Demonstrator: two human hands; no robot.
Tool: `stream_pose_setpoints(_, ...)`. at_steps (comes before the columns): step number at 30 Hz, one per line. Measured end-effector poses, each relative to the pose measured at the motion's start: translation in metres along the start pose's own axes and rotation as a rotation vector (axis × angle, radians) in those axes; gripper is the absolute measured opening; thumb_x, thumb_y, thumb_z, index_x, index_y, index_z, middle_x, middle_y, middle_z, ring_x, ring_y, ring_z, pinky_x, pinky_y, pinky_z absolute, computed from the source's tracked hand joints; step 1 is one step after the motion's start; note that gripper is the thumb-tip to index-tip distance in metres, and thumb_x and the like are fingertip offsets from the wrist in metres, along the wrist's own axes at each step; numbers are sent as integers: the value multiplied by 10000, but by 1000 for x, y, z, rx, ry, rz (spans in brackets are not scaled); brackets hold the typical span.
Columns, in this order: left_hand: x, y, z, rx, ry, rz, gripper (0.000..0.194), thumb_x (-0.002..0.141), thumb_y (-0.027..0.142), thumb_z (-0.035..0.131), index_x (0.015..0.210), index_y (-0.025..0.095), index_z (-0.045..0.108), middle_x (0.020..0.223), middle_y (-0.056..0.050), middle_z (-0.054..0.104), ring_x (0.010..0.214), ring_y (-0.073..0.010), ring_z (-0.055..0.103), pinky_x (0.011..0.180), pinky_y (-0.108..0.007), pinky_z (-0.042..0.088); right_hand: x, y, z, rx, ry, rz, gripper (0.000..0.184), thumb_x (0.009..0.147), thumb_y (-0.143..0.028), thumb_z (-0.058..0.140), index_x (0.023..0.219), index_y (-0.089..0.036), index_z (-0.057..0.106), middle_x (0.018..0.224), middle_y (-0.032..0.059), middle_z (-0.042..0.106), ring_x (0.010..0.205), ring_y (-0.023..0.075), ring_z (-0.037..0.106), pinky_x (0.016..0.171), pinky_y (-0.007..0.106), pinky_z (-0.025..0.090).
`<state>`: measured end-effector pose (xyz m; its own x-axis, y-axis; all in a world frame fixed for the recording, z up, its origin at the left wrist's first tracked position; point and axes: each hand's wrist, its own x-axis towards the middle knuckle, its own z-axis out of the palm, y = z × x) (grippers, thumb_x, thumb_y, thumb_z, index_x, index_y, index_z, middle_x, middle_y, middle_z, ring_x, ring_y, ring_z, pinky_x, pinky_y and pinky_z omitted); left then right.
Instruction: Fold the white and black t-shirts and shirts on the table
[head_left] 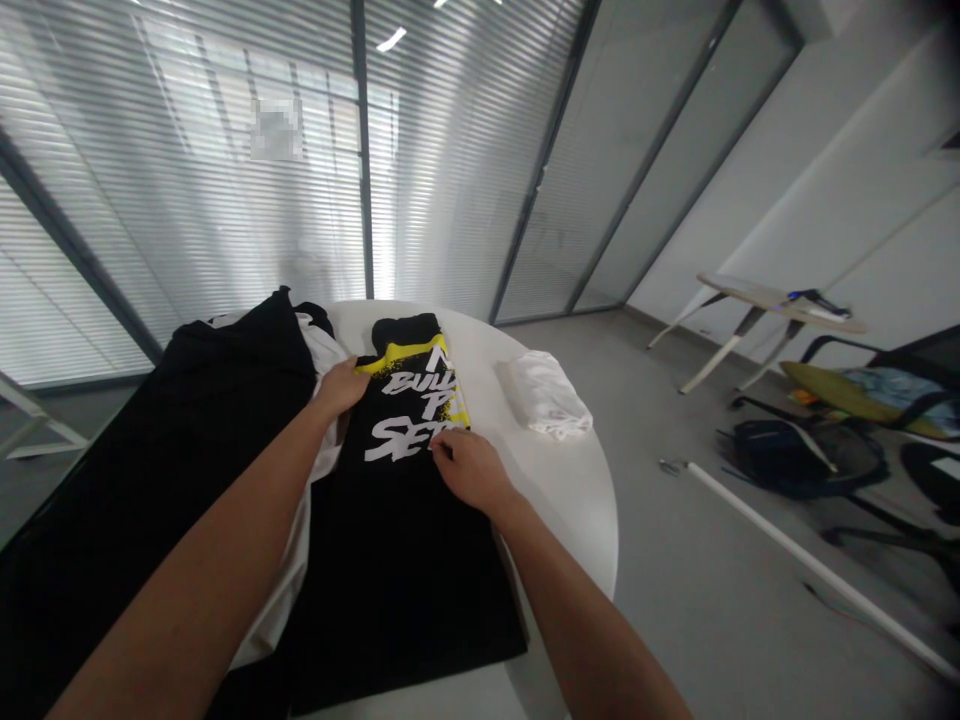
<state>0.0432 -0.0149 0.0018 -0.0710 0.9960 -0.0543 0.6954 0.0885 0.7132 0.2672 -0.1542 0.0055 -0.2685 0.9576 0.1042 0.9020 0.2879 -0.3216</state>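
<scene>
A black T-shirt [405,560] with white lettering and a yellow band lies folded into a long strip on the round white table [555,490]. My left hand [345,387] is closed on its left edge, near the yellow band. Lower down on the other side, my right hand [474,470] has its fingers curled and pinched at the right edge, over the last letters. The cloth under both hands' fingertips is partly hidden.
Left of the shirt is a large heap of black cloth [225,400] with white cloth [289,570] showing beneath. A folded white garment [551,395] rests at the table's right. Beyond are a white pole [795,555], a dark bag [787,455] and a small table [772,298].
</scene>
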Motion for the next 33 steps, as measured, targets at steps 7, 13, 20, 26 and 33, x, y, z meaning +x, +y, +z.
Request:
stream_pose_setpoints(7, -9, 2, 8, 520, 156, 182, 575, 862, 336, 437, 1435, 279, 426, 1294, -163, 565, 1172, -358, 530, 915, -447, 433, 2, 7, 4, -122, 172, 254, 364, 931, -321, 439, 1260, -219, 556, 1198, 128, 582, 1115, 263, 508, 931, 371, 400)
stream_pose_setpoints(13, -6, -2, 14, 582, 89, 226, 587, 866, 288, 408, 1452, 307, 397, 1297, -138, 574, 1190, -368, 485, 965, -514, 374, 0, 17, 5, -104, 72, 292, 377, 923, -327, 461, 1286, -262, 538, 1112, 118, 593, 955, 239, 605, 824, 335, 449)
stream_pose_setpoints(20, 6, -4, 12, 486, 29, 151, 527, 842, 270, 420, 1356, 292, 540, 1379, -107, 543, 1255, -372, 451, 995, -523, 340, -1, 18, -5, -16, 1, 358, 327, 850, -148, 418, 1106, -231, 605, 1090, 90, 648, 972, 224, 634, 803, 314, 443)
stream_pose_setpoints(26, 10, 0, 5, 331, -18, 89, 393, 842, 380, 446, 1121, 230, 678, 1182, -107, 668, 1112, -313, 590, 898, -377, 424, 1, 21, -15, -42, -90, 523, 279, 889, -237, 384, 995, -205, 640, 1024, 138, 687, 952, 280, 647, 742, 355, 441)
stream_pose_setpoints(33, 2, 13, 10, -162, -95, -158, 742, 790, 496, 572, 1391, 116, 361, 1074, -156, 670, 831, -240, 667, 610, -279, 462, 2, 25, -9, -104, 94, 416, 403, 918, -330, 426, 1290, -200, 510, 1123, 144, 615, 1038, 267, 594, 845, 354, 430)
